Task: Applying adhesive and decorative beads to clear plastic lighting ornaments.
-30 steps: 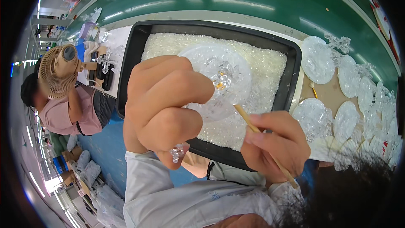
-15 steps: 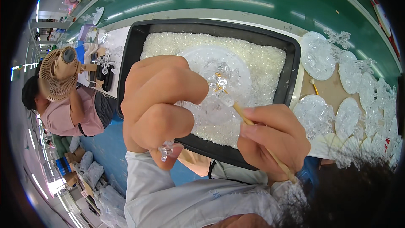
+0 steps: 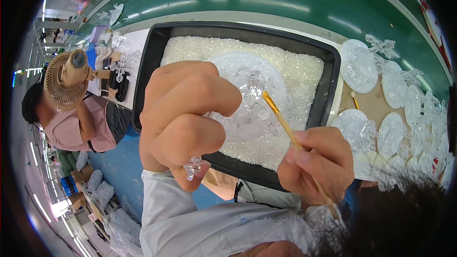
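Fingers (image 3: 190,114) of the left hand (image 3: 183,123) are curled tight around a clear shiny piece (image 3: 247,100), held up over the black tray (image 3: 152,62) full of white bits. Right hand (image 3: 316,164) pinches a thin brush (image 3: 281,116); its stick runs from that hand, near and right, up to the far left, and its yellow tip sits just beside the piece. More clear round pieces (image 3: 359,66) lie far right on the worktop (image 3: 373,107), and a small fan (image 3: 69,78) stands at the left.
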Available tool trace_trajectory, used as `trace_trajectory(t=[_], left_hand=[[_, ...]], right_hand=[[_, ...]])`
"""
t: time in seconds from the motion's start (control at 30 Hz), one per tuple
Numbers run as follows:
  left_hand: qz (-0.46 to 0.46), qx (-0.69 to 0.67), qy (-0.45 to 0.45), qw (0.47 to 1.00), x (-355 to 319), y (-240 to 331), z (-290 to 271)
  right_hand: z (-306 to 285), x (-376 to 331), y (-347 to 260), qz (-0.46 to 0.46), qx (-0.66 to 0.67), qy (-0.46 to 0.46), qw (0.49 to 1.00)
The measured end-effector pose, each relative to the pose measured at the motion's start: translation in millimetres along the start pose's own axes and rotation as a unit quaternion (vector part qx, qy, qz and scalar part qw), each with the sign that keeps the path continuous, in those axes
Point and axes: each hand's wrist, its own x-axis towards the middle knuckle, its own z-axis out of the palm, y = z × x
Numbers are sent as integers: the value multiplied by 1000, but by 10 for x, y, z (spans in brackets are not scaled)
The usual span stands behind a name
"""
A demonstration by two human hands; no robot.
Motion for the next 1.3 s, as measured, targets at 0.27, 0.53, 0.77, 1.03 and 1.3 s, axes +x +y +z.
trace_trajectory(t=[0.27, 0.53, 0.77, 1.03, 1.3], left_hand=[[-5, 7, 1, 1000, 6, 16, 8], [-20, 4, -21, 1000, -48, 11, -26], [-30, 26, 10, 999, -8, 42, 3], [-60, 54, 18, 997, -109, 77, -29], [-91, 75, 58, 991, -104, 133, -4]], right_hand=[[-12, 9, 3, -34, -32, -8, 999], [32, 9, 37, -47, -22, 10, 999], [-26, -51, 42, -47, 4, -2, 999], [11, -41, 24, -11, 1, 7, 1000], [-11, -84, 44, -11, 33, 54, 998]])
